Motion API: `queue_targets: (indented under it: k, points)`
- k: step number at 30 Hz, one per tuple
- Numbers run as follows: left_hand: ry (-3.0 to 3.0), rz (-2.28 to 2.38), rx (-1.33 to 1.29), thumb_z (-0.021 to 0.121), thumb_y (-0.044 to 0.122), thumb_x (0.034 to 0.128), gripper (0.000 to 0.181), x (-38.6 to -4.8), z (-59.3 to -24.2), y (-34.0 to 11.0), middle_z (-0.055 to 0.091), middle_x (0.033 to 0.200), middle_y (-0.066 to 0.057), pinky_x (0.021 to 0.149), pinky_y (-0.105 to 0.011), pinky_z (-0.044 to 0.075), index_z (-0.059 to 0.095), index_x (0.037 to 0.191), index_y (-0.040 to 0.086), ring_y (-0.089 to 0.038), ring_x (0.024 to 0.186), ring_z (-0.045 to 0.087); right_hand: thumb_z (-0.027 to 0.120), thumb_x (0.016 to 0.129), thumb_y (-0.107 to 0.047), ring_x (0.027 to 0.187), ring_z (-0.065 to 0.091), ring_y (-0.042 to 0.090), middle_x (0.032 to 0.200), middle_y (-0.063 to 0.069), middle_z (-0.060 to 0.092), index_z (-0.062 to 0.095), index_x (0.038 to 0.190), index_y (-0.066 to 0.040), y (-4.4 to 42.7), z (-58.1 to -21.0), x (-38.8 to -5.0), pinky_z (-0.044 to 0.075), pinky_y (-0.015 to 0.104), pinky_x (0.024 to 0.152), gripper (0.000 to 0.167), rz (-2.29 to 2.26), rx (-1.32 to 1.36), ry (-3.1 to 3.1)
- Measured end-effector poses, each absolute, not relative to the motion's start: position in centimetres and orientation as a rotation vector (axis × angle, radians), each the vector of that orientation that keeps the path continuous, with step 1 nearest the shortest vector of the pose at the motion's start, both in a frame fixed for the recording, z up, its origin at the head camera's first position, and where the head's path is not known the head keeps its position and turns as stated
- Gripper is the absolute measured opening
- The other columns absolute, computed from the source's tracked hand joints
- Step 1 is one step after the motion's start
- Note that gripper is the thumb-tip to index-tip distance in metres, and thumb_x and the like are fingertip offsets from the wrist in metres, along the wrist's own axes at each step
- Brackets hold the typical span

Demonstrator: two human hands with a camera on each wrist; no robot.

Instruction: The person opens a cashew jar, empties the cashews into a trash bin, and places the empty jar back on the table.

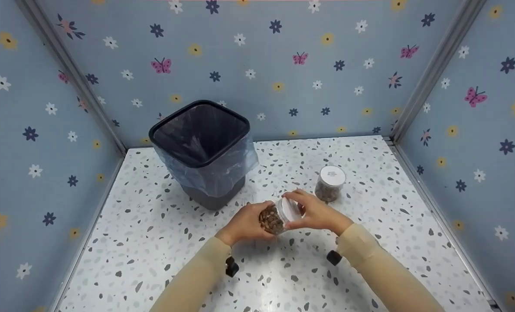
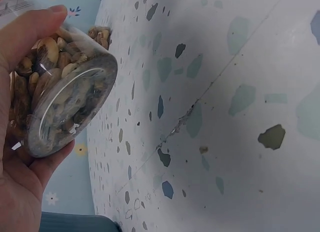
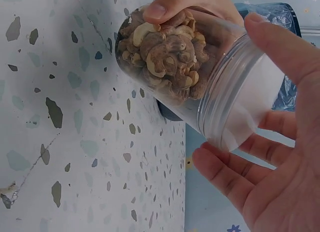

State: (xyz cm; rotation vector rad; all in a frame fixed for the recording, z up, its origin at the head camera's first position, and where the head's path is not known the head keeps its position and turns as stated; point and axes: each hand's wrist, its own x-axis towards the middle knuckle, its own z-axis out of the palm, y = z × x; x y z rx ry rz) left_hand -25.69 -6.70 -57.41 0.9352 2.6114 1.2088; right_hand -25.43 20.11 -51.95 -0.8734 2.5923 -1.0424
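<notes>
Between the two hands a clear plastic jar of cashew nuts (image 3: 172, 61) is held tilted above the table, its white lid (image 3: 255, 99) on. My left hand (image 1: 251, 222) grips the jar's body near the base, thumb across its side in the left wrist view. With thumb and fingers around the rim, my right hand (image 1: 316, 212) holds the lid. The nuts lie toward the base end of the jar. Behind the right hand, a second jar with a white lid (image 1: 330, 184) stands upright on the table; its brown contents show dimly through the wall.
A dark square trash bin (image 1: 214, 201) with a translucent bag over its rim stands at the back left, its top uncovered. The speckled white table (image 1: 153, 260) is bounded by flowered panels (image 1: 275, 69) at the back and both sides.
</notes>
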Motion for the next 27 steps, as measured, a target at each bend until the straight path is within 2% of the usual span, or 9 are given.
queue_targets:
  k: [5, 13, 19, 24, 27]
  points:
    - [2.562, 1.19, 0.913, 0.102, 0.025, 0.0705, 0.079, -25.89, -57.22, -7.05, 0.077, 0.124, 0.0, 0.106, -0.041, 0.057, 0.068, 0.141, 0.017, -0.016, 0.112, 0.07, 0.097, 0.08, -0.034, 0.116, 0.065, 0.028, 0.141, 0.014, 0.06, 0.053, 0.159, -0.01, 20.16, -52.14, -25.36, 0.062, 0.054, 0.101, 0.094, -1.045, -0.921, 2.576]
    - [2.503, 1.164, 0.91, 0.102, 0.027, 0.069, 0.074, -26.18, -57.01, -7.52, 0.076, 0.119, 0.005, 0.101, -0.04, 0.057, 0.071, 0.136, 0.019, -0.014, 0.109, 0.068, 0.097, 0.079, -0.018, 0.141, 0.058, 0.039, 0.159, 0.014, 0.055, 0.055, 0.159, -0.017, 20.11, -52.1, -25.19, 0.053, 0.06, 0.114, 0.091, -0.981, -0.998, 2.576]
    - [2.51, 1.156, 0.894, 0.102, 0.03, 0.0686, 0.078, -26.23, -57.15, -7.67, 0.076, 0.122, 0.004, 0.102, -0.041, 0.057, 0.069, 0.139, 0.019, -0.014, 0.11, 0.069, 0.096, 0.079, -0.013, 0.148, 0.053, 0.041, 0.164, 0.013, 0.05, 0.053, 0.161, -0.021, 20.01, -52.04, -25.08, 0.048, 0.062, 0.119, 0.093, -0.96, -0.995, 2.581]
    - [2.527, 1.195, 0.874, 0.101, 0.028, 0.0682, 0.076, -26.16, -57.22, -7.55, 0.076, 0.12, 0.004, 0.102, -0.041, 0.057, 0.069, 0.137, 0.019, -0.014, 0.108, 0.069, 0.097, 0.081, -0.023, 0.153, 0.047, 0.044, 0.17, 0.014, 0.041, 0.044, 0.167, -0.026, 19.94, -51.86, -25.0, 0.045, 0.065, 0.121, 0.101, -0.994, -0.93, 2.571]
    - [2.543, 1.227, 0.889, 0.101, 0.025, 0.0701, 0.067, -26.05, -57.2, -7.35, 0.076, 0.114, 0.005, 0.098, -0.039, 0.058, 0.07, 0.129, 0.02, -0.013, 0.104, 0.069, 0.093, 0.086, -0.036, 0.151, 0.048, 0.045, 0.172, 0.016, 0.04, 0.038, 0.17, -0.023, 19.79, -51.9, -24.97, 0.044, 0.064, 0.121, 0.102, -1.068, -0.868, 2.574]
